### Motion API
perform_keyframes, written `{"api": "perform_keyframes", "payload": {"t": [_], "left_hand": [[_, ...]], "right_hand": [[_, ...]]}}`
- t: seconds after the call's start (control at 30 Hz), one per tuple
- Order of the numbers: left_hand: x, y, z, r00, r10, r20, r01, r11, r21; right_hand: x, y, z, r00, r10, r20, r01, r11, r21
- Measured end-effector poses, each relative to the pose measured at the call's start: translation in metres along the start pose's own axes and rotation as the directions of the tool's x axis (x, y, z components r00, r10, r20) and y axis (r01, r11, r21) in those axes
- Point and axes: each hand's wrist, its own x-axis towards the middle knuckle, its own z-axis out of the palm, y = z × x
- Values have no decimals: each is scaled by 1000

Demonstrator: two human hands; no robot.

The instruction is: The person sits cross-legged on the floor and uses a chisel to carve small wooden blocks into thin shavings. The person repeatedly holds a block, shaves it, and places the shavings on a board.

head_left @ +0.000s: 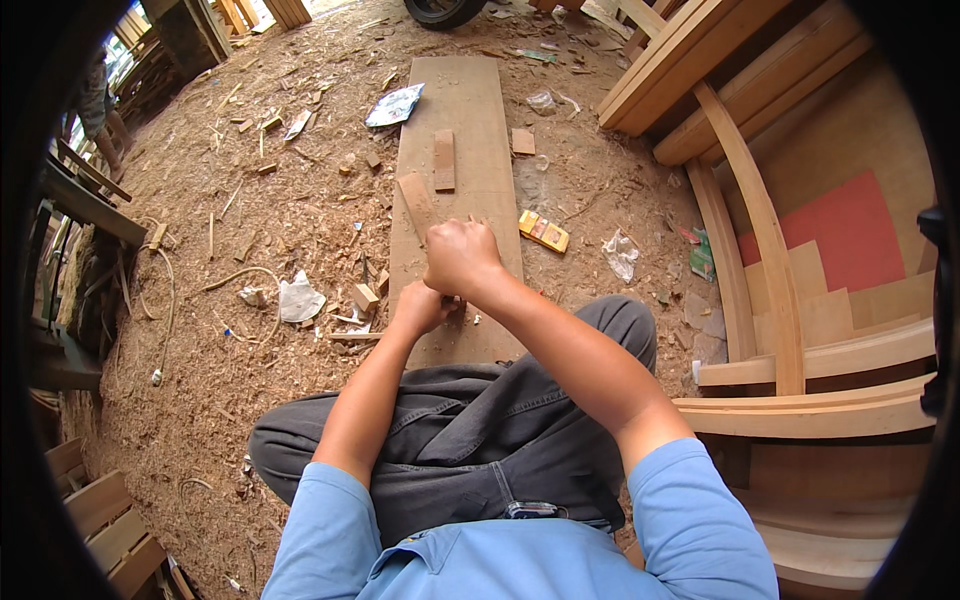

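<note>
My right hand (462,258) is a closed fist above a long wooden board (455,90) on the ground. Just past its knuckles a flat tan wooden piece (416,205) slants up to the left; whether the fist grips it I cannot tell. Nearer to me, just below the right hand, my left hand (422,307) is closed low at the board. By its fingertips shows a small dark bit, and what lies inside both hands is hidden. Farther along the board lies a small reddish-brown wooden strip (444,160).
Wood shavings and scraps cover the ground (200,330). A plastic packet (395,105) overlaps the board's left edge; a yellow packet (543,231) lies to its right. Wooden frames (780,250) stand close on the right. A wheel (445,12) is at the far end, a person (100,105) far left.
</note>
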Motion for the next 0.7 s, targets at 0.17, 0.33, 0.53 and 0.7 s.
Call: {"api": "perform_keyframes", "payload": {"t": [0.17,0.33,0.53,0.7], "left_hand": [[-1,5,-6,1000,-1,10,1,1000,-22],[-2,-2,2,999,-2,32,1,999,35],[-3,-6,13,992,-121,-23,117,985,-128],[-4,1,4,996,15,-85,-12,999,31]], "right_hand": [[1,1,-3,1000,-3,27,3,1000,-4],[-6,-1,2,999,-24,-27,24,1000,2],[-12,-5,13,996,-57,-70,60,997,48],[-9,-3,10,999,-32,-41,35,997,65]]}}
